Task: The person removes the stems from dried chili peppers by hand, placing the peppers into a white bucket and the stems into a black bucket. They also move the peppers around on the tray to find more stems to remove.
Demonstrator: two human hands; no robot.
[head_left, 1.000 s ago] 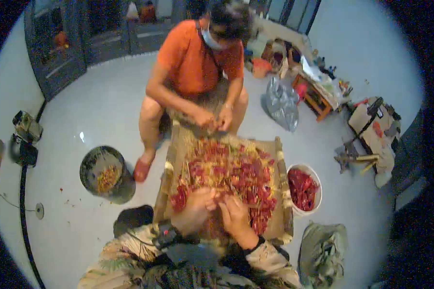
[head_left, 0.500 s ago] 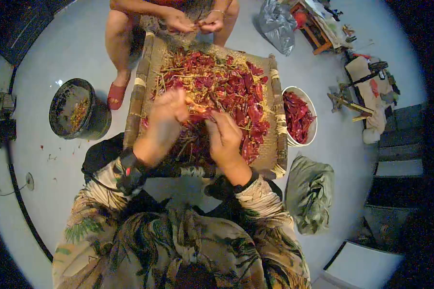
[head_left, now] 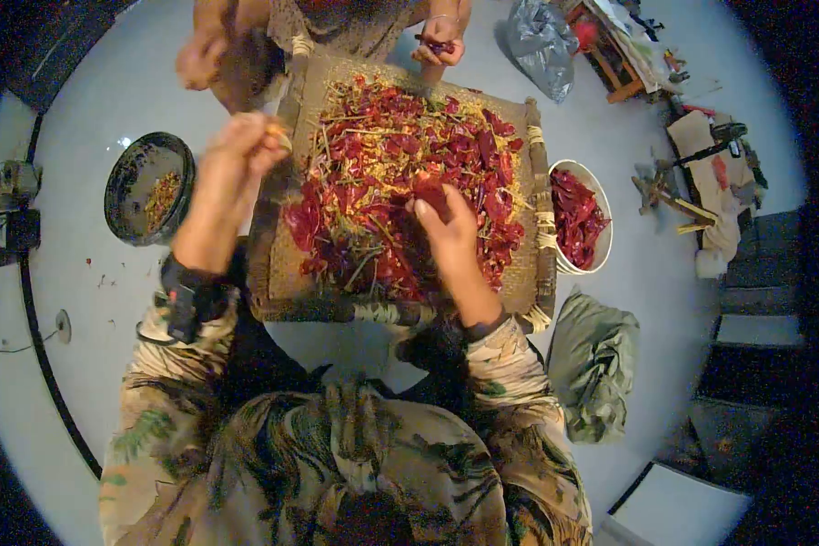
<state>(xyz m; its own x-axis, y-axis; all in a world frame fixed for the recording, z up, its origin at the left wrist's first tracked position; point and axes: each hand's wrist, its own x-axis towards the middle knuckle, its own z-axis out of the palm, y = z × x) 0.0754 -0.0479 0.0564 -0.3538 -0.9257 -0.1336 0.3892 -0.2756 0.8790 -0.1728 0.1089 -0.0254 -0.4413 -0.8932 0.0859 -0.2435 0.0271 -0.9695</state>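
Dried red chilies (head_left: 373, 146), stems and yellow seeds cover a woven tray (head_left: 287, 273) with a wooden frame in front of me. My left hand (head_left: 237, 155), slightly blurred, is raised over the tray's left edge. Its fingers are closed on a small orange-yellow chili core (head_left: 277, 134). Over the middle right of the heap, my right hand (head_left: 446, 227) pinches a red dried chili (head_left: 429, 189) between thumb and fingers.
Across the tray sits another person, one hand (head_left: 439, 50) holding a dark red chili. A black bucket (head_left: 118, 218) with seedy scraps stands left; a white bucket (head_left: 599, 196) of red chilies stands right. A green sack (head_left: 591, 364) and grey plastic bag (head_left: 541, 50) lie on the floor.
My hands have parted: the left has moved left and up with the orange-yellow core, the right stays over the heap with the chili. The other person's hands have also separated.
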